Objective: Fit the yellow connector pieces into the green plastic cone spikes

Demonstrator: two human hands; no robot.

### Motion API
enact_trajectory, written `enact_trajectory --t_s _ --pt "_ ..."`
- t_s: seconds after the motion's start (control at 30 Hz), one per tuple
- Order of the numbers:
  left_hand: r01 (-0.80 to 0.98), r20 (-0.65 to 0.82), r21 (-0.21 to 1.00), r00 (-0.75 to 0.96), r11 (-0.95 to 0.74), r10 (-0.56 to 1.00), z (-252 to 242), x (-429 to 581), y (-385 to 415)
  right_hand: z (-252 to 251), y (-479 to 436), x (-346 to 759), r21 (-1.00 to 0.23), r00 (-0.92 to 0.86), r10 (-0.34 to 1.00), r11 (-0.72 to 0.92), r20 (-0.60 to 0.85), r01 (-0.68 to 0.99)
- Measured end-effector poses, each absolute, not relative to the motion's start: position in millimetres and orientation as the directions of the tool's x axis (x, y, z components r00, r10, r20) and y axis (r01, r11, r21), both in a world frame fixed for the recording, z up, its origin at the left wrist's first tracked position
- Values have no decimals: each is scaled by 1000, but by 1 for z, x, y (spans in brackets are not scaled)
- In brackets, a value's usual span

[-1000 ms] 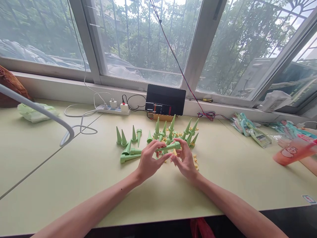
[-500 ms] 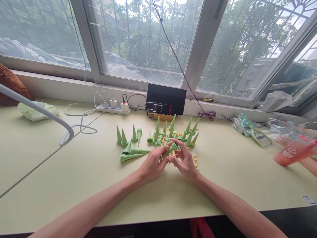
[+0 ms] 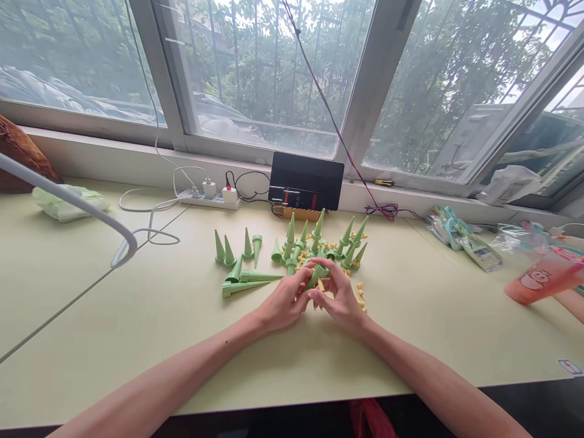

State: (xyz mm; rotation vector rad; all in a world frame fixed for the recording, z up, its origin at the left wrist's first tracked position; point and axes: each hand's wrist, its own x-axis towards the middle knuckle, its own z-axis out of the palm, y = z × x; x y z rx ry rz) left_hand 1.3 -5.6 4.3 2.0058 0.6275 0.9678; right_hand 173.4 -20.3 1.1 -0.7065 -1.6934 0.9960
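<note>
Both of my hands meet over the middle of the pale green table (image 3: 137, 328). My left hand (image 3: 285, 301) and my right hand (image 3: 340, 298) are closed together round one green plastic cone (image 3: 316, 275), which lies between their fingertips. A small yellow piece (image 3: 320, 285) shows just under my right fingers. Behind my hands stands a cluster of upright green cones (image 3: 319, 240) among scattered yellow pieces (image 3: 360, 293). To the left more green cones (image 3: 230, 252) stand, and a few lie flat (image 3: 246, 283).
A black device (image 3: 305, 182) and a white power strip (image 3: 210, 198) with cables sit by the window sill. A white curved tube (image 3: 68, 201) crosses the left. Packets (image 3: 460, 240) and an orange pouch (image 3: 538, 280) held by another person's hand lie at the right.
My hands have drawn closer together and lower. The green cone they hold has turned from lying crosswise to pointing more steeply, mostly hidden in my fingers.
</note>
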Motion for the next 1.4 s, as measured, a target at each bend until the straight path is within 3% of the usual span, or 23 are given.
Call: enact_trajectory --t_s 0.3,1.4 --pt "93 353 839 657 -537 666 13 0 -9 3 -19 175 -888 -379 815 459 438 -38" --pt "168 395 770 633 -616 666 7 -2 -5 5 -21 173 -889 -351 832 457 429 -4"
